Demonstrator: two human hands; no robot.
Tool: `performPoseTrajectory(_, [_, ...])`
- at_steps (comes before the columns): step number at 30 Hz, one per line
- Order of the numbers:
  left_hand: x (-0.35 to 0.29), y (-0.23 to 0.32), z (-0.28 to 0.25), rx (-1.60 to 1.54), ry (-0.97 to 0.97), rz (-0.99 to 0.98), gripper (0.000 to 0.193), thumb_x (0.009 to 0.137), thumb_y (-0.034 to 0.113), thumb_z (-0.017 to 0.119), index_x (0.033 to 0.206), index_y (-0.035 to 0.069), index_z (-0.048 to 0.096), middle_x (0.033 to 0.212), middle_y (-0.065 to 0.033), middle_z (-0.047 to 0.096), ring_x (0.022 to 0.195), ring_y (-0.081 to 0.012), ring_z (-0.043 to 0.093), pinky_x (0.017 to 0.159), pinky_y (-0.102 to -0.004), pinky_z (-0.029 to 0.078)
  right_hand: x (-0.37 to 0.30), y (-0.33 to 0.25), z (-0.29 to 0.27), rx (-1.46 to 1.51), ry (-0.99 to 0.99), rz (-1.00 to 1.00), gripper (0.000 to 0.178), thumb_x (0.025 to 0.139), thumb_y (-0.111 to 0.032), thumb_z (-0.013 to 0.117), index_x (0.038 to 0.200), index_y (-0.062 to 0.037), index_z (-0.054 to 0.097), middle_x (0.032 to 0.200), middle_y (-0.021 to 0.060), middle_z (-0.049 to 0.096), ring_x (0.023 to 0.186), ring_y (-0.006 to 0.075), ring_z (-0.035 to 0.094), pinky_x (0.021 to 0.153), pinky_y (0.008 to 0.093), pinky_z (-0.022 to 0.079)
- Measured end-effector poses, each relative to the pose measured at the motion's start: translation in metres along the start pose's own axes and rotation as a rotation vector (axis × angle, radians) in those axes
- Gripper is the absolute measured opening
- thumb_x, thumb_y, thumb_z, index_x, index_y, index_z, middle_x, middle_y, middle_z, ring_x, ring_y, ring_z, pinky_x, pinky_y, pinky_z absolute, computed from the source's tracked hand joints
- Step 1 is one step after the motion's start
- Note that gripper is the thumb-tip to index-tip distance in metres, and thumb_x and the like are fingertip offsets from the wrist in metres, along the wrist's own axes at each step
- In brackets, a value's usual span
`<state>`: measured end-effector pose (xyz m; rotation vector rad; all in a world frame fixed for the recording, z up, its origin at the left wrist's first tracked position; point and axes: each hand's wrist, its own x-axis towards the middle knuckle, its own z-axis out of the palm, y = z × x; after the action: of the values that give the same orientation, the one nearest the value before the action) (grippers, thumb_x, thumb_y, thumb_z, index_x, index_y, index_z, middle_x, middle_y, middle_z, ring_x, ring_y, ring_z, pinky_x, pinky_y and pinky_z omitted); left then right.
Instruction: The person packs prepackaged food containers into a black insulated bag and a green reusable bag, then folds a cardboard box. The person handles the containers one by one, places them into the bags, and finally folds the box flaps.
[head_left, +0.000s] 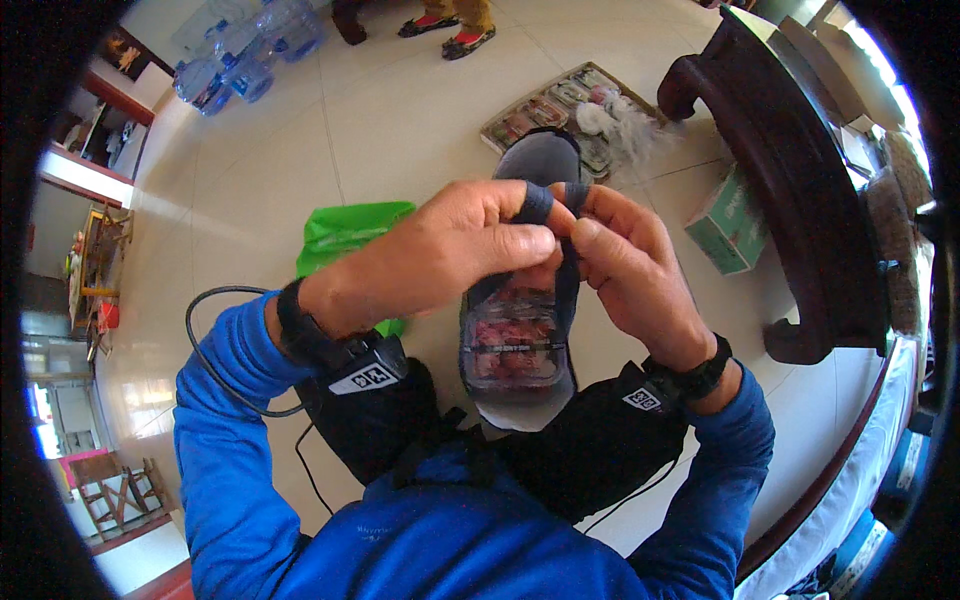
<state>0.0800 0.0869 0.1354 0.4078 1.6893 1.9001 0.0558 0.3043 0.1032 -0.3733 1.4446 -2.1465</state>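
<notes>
A long, shoe-sole-shaped piece [520, 345] stands out below my hands, between my knees. Its far end is dark grey, and a printed picture shows through a shiny surface on its near half. Over its middle, my left hand [450, 240] and my right hand [635, 265] meet with thumbs and forefingers pinched together. Dark bands wrap a finger on each hand. Whatever the fingertips pinch is too small to make out, and my hands cover the middle of the piece.
A bright green bag [345, 235] lies left of the piece. Beyond it, a flat tray-like board [520, 115] carries white fluffy fibre [635, 140]. On the right are a green box [728, 222] and dark carved furniture [775, 190]. Another person's feet [455, 35] and clear water jugs [240, 75] are farther off.
</notes>
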Motion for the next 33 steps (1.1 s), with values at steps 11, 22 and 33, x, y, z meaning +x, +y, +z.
performPoseTrajectory(11, [0.039,0.001,0.022,1.051,0.066,0.225,0.058,0.103,0.034,0.055,0.146,-0.003,0.045,0.121,-0.0133,0.058,0.114,-0.0256,0.053,0.100,-0.0370,0.043,-0.002,0.002,-0.025,-0.370,0.022,-0.127,0.024,0.089,-0.008,0.065,0.109,0.0033,0.060,0.095,0.0037,0.066,0.084,0.0100,0.062,0.071,0.0273,0.052])
performPoseTrajectory(22, [0.043,0.023,0.017,1.027,0.206,0.292,0.052,0.095,0.029,0.067,0.135,-0.004,0.060,0.134,-0.0193,0.061,0.122,-0.0293,0.060,0.106,-0.0381,0.046,-0.032,-0.024,-0.059,-0.148,0.292,-0.016,0.017,0.093,-0.019,0.063,0.085,-0.0039,0.059,0.071,-0.0023,0.049,0.058,0.0073,0.043,0.054,0.0262,0.037])
performPoseTrajectory(33, [-0.017,0.004,-0.090,0.862,0.573,-0.086,0.045,0.097,0.023,0.066,0.134,-0.003,0.063,0.127,-0.0143,0.068,0.113,-0.0186,0.063,0.099,-0.0329,0.050,-0.092,-0.071,-0.145,-0.330,0.449,-0.085,0.028,0.098,-0.028,0.065,0.078,-0.0139,0.051,0.068,-0.0066,0.039,0.053,0.0041,0.034,0.048,0.0229,0.030])
